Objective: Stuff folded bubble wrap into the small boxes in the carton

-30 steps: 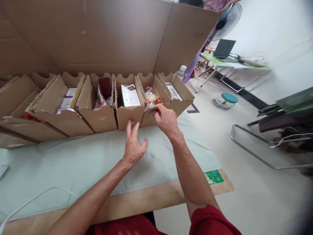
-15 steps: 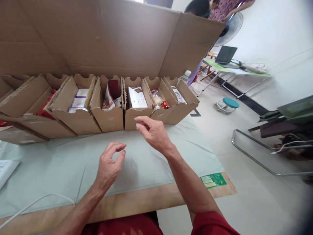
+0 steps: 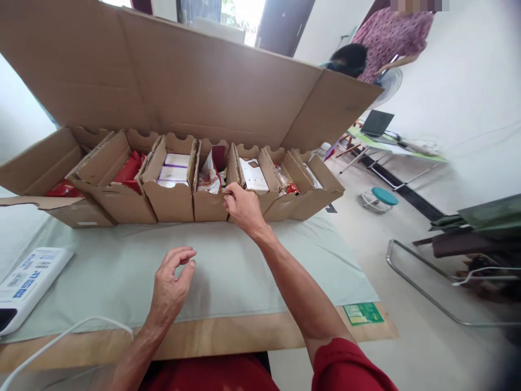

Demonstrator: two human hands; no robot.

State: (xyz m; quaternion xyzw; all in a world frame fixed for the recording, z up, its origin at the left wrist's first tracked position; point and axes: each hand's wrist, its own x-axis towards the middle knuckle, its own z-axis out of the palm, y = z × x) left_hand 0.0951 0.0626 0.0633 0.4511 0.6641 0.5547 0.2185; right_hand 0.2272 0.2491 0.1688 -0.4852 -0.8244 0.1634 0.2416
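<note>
A row of small open cardboard boxes (image 3: 175, 201) stands along the back of the table, in front of a big cardboard sheet (image 3: 195, 81). My right hand (image 3: 242, 207) is closed, its fingers pinching the front rim of the box holding a white carton (image 3: 253, 175). Next to it on the left is a box with snack packets (image 3: 209, 176). My left hand (image 3: 171, 282) hovers over the pale green table cover (image 3: 228, 271), fingers curled but apart, holding nothing.
More boxes hold white-and-purple cartons (image 3: 173, 174) and red packets (image 3: 129, 169). A white device (image 3: 28, 282) with a white cable (image 3: 61, 339) lies at the left. To the right are open floor, a teal stool (image 3: 382, 196), a metal frame (image 3: 427, 282) and a person (image 3: 391, 38) behind.
My right hand left the box with the red-and-clear packet, drew back, then moved left onto the rim of the white-carton box. My left hand pulled back toward me. The camera tilted up and left.
</note>
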